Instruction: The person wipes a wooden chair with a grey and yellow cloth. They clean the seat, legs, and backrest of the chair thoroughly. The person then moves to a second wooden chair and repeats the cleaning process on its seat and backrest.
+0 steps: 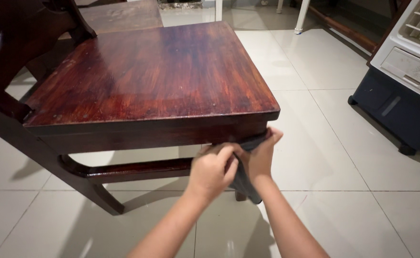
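A dark red-brown wooden chair (152, 76) with a flat glossy seat fills the upper left of the head view. Both my hands are at the seat's near right corner, just under the front rail. My right hand (263, 155) presses a dark grey cloth (243, 184) against the underside of that corner and the top of the front leg. My left hand (213, 168) is closed on the same cloth beside it, fingers curled. The cloth hangs down between the hands and hides most of the leg.
A white and dark blue air cooler (403, 76) on small feet stands on the pale tiled floor (334, 157) at the right. A second wooden seat (121, 14) sits behind the chair. White furniture legs (301, 14) stand at the top.
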